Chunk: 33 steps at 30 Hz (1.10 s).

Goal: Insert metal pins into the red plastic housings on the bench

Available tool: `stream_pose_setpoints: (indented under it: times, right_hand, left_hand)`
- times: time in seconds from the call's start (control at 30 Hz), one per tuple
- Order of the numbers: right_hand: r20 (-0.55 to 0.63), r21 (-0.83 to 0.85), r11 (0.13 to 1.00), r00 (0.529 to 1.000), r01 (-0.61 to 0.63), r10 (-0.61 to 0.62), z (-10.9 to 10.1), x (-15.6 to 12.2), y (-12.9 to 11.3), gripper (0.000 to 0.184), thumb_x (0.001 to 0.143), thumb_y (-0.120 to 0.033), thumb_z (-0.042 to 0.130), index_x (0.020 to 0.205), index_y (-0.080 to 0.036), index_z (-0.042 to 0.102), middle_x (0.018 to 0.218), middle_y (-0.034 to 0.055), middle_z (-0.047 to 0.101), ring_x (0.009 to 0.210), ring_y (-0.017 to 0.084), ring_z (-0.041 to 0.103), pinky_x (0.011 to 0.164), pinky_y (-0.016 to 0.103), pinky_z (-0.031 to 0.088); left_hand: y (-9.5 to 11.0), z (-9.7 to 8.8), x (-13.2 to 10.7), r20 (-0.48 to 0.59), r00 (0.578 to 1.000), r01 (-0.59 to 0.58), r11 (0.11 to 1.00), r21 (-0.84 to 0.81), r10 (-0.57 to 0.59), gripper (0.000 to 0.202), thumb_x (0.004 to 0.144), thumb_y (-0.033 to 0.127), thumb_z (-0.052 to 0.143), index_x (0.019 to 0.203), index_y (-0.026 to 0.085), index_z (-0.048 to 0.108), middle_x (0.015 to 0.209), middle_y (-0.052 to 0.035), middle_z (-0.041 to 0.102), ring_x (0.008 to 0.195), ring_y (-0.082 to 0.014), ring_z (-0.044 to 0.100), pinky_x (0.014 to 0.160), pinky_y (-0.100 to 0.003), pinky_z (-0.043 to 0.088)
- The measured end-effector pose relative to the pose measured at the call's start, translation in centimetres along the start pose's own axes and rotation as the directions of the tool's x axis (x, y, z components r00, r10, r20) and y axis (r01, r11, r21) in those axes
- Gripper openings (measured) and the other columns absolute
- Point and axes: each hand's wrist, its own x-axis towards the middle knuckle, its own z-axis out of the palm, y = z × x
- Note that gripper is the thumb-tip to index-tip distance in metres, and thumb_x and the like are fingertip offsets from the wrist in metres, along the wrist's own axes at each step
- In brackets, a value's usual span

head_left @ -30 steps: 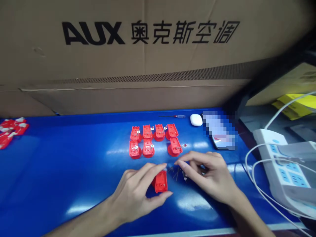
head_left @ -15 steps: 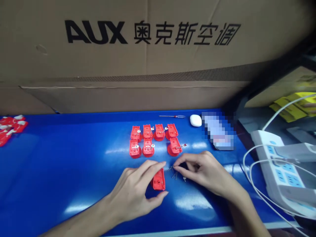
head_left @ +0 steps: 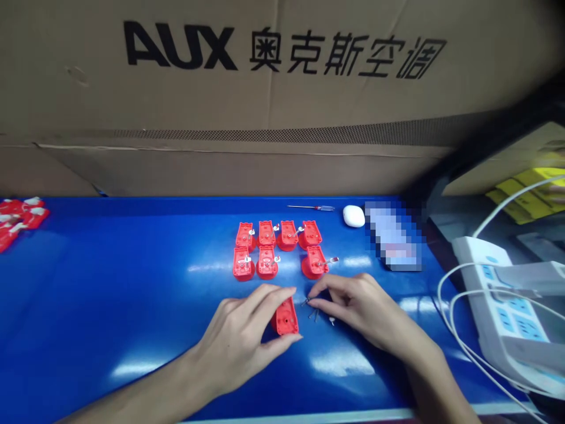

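My left hand point(head_left: 241, 335) grips a red plastic housing point(head_left: 288, 318) between thumb and fingers, its open hollow side facing up. To its right, my right hand point(head_left: 353, 297) pinches thumb and forefinger together at the end of a small metal screw point(head_left: 304, 302). Several more thin screws point(head_left: 314, 314) lie on the blue table just below those fingertips. A tiny white-and-metal piece point(head_left: 332, 321) sits under the right hand. Beyond both hands stand similar red housings point(head_left: 267, 262) in two rows, most with a small metal-and-white part lying on them.
A screwdriver point(head_left: 311, 207), a white rounded case point(head_left: 354, 216) and a blurred-out phone-like object point(head_left: 392, 235) lie at the back. On the right is a power strip point(head_left: 498, 306) with white cables. Red-and-white parts point(head_left: 22, 221) are piled far left; a large cardboard box point(head_left: 220, 106) stands behind.
My left thumb has closed in against the red housing's near edge. The right fingertips stay by the screws, having shifted only slightly. The whole view has moved a little.
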Motion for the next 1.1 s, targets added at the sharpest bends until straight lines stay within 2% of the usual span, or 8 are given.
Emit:
stream_pose_setpoints:
  times: [0.23,0.53,0.73,0.9,1.03,1.1]
  right_hand:
    - [-0.003,0.001,1.000,1.000,0.006,-0.006,0.0,0.0,-0.3,0.026,0.113,-0.045,0.062,0.102,-0.027,0.078,0.076,-0.0046,0.070,0.065,0.016,0.062,0.067,0.028,0.038]
    - [0.028,-0.039,0.999,0.999,0.023,-0.022,0.2,-0.3,-0.5,0.025,0.117,-0.043,0.052,0.111,-0.028,0.071,0.090,-0.0029,0.074,0.073,0.018,0.065,0.072,0.030,0.039]
    - [0.018,-0.084,0.996,1.000,0.025,-0.024,0.2,-0.3,-0.6,0.026,0.119,-0.043,0.049,0.115,-0.028,0.069,0.086,-0.0026,0.073,0.068,0.018,0.064,0.070,0.031,0.038]
    - [-0.006,-0.019,0.999,0.999,0.034,-0.034,-0.2,-0.5,-0.9,0.026,0.118,-0.044,0.050,0.114,-0.027,0.070,0.082,-0.0028,0.071,0.065,0.017,0.063,0.070,0.030,0.040]
    - [-0.086,0.093,0.993,0.995,0.066,-0.058,0.0,-0.9,-1.4,0.027,0.116,-0.047,0.055,0.112,-0.026,0.072,0.064,-0.0067,0.056,0.054,0.014,0.050,0.060,0.028,0.037]
    - [-0.156,0.096,0.986,0.981,0.134,-0.118,0.4,-1.1,-1.8,0.025,0.115,-0.045,0.058,0.112,-0.026,0.074,0.060,-0.0078,0.052,0.051,0.013,0.045,0.059,0.028,0.038]
  left_hand:
    - [0.1,0.2,0.1,-0.019,1.000,0.020,1.000,-0.020,-0.020,0.056,0.104,0.048,0.074,0.151,0.025,0.055,0.131,-0.0077,0.078,0.104,-0.0219,0.082,0.079,-0.031,0.066]
    - [0.0,0.3,0.2,-0.012,1.000,0.007,1.000,-0.022,-0.007,0.056,0.105,0.047,0.073,0.152,0.026,0.054,0.132,-0.0081,0.078,0.106,-0.0222,0.082,0.081,-0.031,0.066]
    - [-0.2,0.3,0.1,0.013,1.000,0.017,1.000,-0.008,-0.017,0.060,0.103,0.046,0.076,0.154,0.026,0.053,0.134,-0.0066,0.077,0.105,-0.0215,0.082,0.080,-0.031,0.065]
    - [0.1,0.3,0.2,-0.015,1.000,0.005,1.000,0.001,-0.005,0.060,0.101,0.045,0.078,0.153,0.024,0.055,0.134,-0.0069,0.077,0.106,-0.0206,0.082,0.081,-0.030,0.067]
    - [0.6,-0.1,0.4,-0.085,0.996,-0.001,1.000,-0.030,-0.002,0.056,0.097,0.045,0.081,0.145,0.022,0.064,0.142,-0.0106,0.074,0.112,-0.0238,0.081,0.080,-0.032,0.068]
    - [0.9,-0.3,0.5,-0.121,0.993,-0.004,0.996,-0.085,-0.007,0.045,0.097,0.041,0.082,0.137,0.024,0.070,0.141,-0.0104,0.074,0.100,-0.0203,0.081,0.073,-0.029,0.067]
